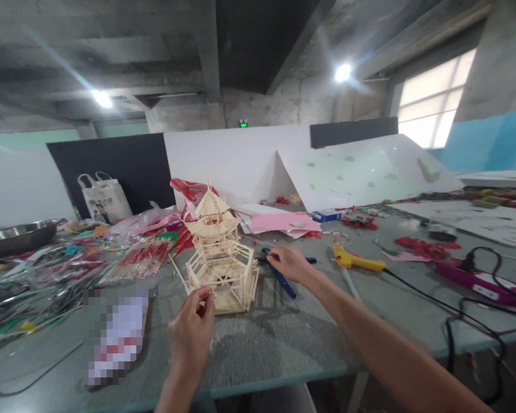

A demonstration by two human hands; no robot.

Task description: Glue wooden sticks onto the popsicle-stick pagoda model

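Pagoda model [220,248], built of thin pale sticks, stands upright on the worktop [258,353], near the middle of the view. Its wide polygonal base faces the operator; narrower tiers rise above and behind it to a pointed roof. Left hand [192,324]: positioned at the near left side of the base, thumb and fingers curled and brought close together at the tips. Whether a small part is gripped between them, or whether the tips contact the base, cannot be told. Right hand [289,265]: positioned just right of the base, over the blue-handled pliers [282,279], fingers bent downward. Whether it grasps the tool or only lies over it cannot be told. The pliers lie with handles spread apart. Right of the pliers, a yellow glue gun [363,263] lies on its side, its black cord running toward the purple power strip [481,281]. Left of the model, a bundle of red and pale sticks [138,259] lies in clear plastic. Nearer the operator, left of the left hand, lies a pixelated package [122,332]. Behind the model, a pink sheet [281,222] rests on white sheets.
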